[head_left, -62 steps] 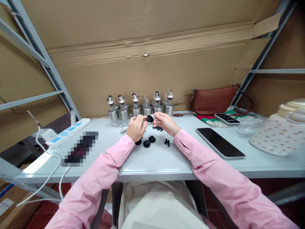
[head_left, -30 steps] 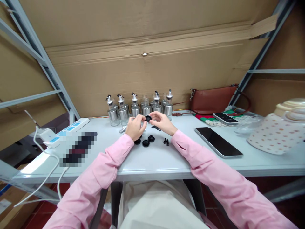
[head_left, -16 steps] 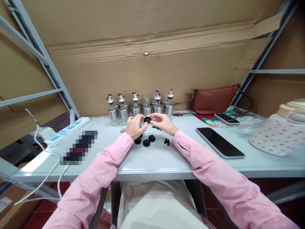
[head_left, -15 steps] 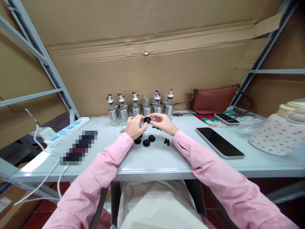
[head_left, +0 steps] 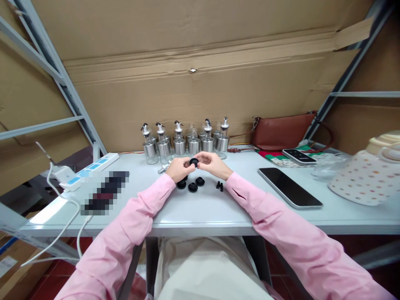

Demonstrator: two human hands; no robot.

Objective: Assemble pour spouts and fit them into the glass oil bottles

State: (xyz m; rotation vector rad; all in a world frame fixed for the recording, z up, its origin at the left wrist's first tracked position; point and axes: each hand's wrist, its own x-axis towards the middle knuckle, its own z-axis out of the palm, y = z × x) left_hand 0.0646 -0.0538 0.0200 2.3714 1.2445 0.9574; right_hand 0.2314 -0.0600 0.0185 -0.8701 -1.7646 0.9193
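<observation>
Between my left hand and my right hand is a round black stopper, pinched by the fingers of both just above the table. More black stoppers of the same kind lie on the table below my hands. Two small black pieces rest beside my right wrist. A metal pourer spout lies partly hidden behind my left hand. Behind my hands stand several glass bottles with steel sleeves, some topped with pourer spouts.
On the right are a black-screened phone, a smaller device, a brown handbag and a dotted white jug. A power strip with a white cable lies left. Cardboard walls the back.
Both hands have come slightly lower and nearer with the black stopper, which is tilted a little differently. The rest of the scene shifts slightly right with the camera.
</observation>
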